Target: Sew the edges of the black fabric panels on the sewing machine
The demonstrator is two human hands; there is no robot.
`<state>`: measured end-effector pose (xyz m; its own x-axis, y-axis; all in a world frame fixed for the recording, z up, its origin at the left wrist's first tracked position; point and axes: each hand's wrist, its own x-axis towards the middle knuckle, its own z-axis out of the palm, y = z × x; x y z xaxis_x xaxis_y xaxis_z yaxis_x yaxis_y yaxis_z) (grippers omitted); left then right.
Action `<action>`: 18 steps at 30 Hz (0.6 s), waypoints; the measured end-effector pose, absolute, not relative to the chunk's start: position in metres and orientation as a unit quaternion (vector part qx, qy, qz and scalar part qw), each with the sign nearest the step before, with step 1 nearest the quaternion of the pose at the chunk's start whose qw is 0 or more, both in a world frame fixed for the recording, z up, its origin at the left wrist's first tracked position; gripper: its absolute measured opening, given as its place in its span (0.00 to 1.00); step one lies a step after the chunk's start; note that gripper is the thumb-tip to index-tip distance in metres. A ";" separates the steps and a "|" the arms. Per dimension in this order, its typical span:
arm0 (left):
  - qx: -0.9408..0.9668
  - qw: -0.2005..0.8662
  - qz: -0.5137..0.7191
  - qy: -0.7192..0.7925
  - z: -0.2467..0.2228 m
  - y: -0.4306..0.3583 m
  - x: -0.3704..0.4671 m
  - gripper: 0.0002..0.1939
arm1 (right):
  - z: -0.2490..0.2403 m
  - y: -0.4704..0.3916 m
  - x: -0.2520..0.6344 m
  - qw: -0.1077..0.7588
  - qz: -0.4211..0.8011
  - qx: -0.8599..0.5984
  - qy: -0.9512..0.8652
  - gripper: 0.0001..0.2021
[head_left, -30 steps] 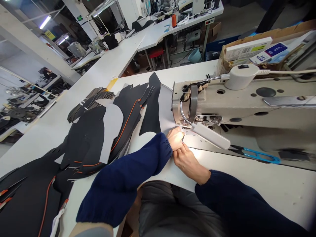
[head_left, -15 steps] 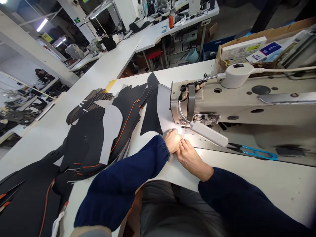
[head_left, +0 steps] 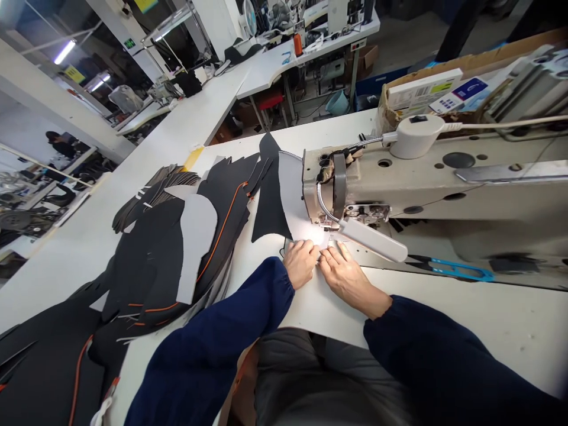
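Observation:
A black and light grey fabric piece (head_left: pixel 271 207) lies with its grey part reaching under the head of a sewing machine (head_left: pixel 317 186). My left hand (head_left: pixel 300 264) has bent fingers closed on the near edge of this piece, left of the needle area. Close beside it, my right hand (head_left: pixel 348 277) rests at the same edge with its fingers stretched and apart, just in front of the needle area. A lit lamp bar (head_left: pixel 375 239) shines on the spot. The fingertips partly cover the fabric's edge.
Stacked black and grey cut pieces (head_left: pixel 155 254) with orange piping cover the table's left side. Blue thread snips (head_left: pixel 461 269) lie on the machine bed at the right. A cardboard box (head_left: pixel 385 109) of packages stands behind the machine. Another worktable (head_left: pixel 266 74) stands farther back.
My left hand has slid left and nearer to me, opening a gap between the hands. The fingers of my right hand have spread. More grey fabric shows by the needle area.

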<state>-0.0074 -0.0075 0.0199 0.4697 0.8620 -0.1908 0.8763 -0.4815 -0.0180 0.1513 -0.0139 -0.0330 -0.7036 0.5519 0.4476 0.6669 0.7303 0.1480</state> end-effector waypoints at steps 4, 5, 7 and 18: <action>0.852 0.026 -0.063 0.519 0.012 -0.006 0.000 0.14 | -0.038 -0.008 0.155 0.216 -0.142 -0.345 -0.902 0.15; 0.851 0.028 -0.053 0.522 0.010 -0.004 0.001 0.15 | -0.040 -0.006 0.156 0.216 -0.147 -0.347 -0.901 0.15; 0.848 0.038 -0.026 0.527 0.005 -0.002 0.003 0.16 | -0.043 -0.003 0.159 0.212 -0.159 -0.346 -0.900 0.15; 0.840 0.090 0.005 0.534 -0.005 0.004 0.006 0.17 | -0.037 0.000 0.178 0.286 -0.079 -0.348 -0.889 0.10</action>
